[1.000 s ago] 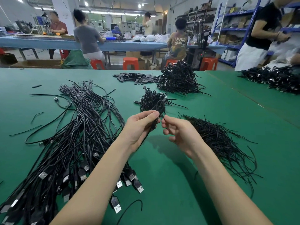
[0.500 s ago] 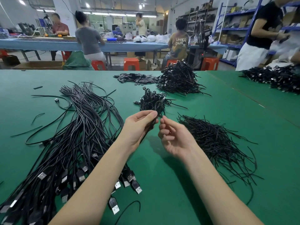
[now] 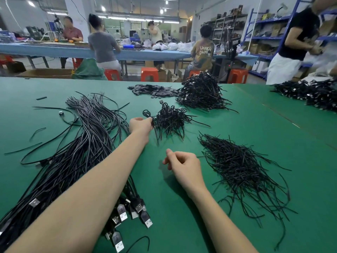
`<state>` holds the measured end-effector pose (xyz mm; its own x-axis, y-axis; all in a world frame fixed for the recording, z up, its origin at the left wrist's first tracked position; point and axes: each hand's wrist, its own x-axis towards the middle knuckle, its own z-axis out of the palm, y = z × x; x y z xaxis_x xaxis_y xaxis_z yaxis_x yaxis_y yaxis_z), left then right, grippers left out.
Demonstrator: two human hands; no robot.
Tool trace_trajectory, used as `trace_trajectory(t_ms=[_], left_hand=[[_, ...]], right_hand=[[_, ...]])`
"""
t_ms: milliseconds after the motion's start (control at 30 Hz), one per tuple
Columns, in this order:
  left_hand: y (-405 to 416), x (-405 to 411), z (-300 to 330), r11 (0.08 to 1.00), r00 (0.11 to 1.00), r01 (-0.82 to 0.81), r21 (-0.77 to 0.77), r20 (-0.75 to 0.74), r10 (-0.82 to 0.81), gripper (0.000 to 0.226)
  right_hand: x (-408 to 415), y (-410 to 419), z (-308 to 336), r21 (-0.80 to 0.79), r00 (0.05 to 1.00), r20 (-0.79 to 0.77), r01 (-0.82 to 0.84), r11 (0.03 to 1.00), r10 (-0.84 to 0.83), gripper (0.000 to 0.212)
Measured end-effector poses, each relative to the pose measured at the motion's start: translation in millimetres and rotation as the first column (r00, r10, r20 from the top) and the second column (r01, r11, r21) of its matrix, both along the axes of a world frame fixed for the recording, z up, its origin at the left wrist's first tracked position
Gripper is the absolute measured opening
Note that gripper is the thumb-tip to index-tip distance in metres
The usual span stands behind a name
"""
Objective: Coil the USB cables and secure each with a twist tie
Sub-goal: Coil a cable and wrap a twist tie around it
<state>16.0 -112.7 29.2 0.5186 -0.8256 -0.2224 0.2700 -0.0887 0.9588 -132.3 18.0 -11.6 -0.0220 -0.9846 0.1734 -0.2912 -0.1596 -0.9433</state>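
My left hand (image 3: 141, 124) reaches forward and grips a coiled, tied black USB cable (image 3: 155, 130) at the near left edge of a small pile of coiled cables (image 3: 171, 117). Its loop and tail stick out past my fingers. My right hand (image 3: 184, 163) hovers lower over the green table (image 3: 246, 123) with loosely curled fingers and holds nothing. A heap of black twist ties (image 3: 237, 165) lies just right of it. A long bundle of uncoiled cables (image 3: 87, 143) runs down the left under my left forearm, its USB plugs (image 3: 135, 212) near the front.
A larger heap of coiled cables (image 3: 200, 92) and a flat spread of black strips (image 3: 151, 89) sit at the table's far side. Another cable pile (image 3: 313, 94) lies far right, where a person in black stands. Loose cables (image 3: 60, 115) lie at far left.
My hands have parted. The left one carried the coiled cable forward to the small pile; the right one let go and dropped back towards me, near the twist ties.
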Motion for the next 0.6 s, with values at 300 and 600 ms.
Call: trace_trajectory(t_ms=[300,600], left_hand=[[-6,-14,-9,0.972,0.793,0.096,0.213,0.574,-0.204,0.036],[64,-2,3,0.938,0.726,0.34,0.069,0.614,-0.309,0.011]], right_hand=[[-4,0,-2,-0.019,1.0,-0.001,-0.007,1.0,0.007,0.041],[-5,3,1,-0.013,1.0,-0.002,0.003,1.0,-0.003,0.04]])
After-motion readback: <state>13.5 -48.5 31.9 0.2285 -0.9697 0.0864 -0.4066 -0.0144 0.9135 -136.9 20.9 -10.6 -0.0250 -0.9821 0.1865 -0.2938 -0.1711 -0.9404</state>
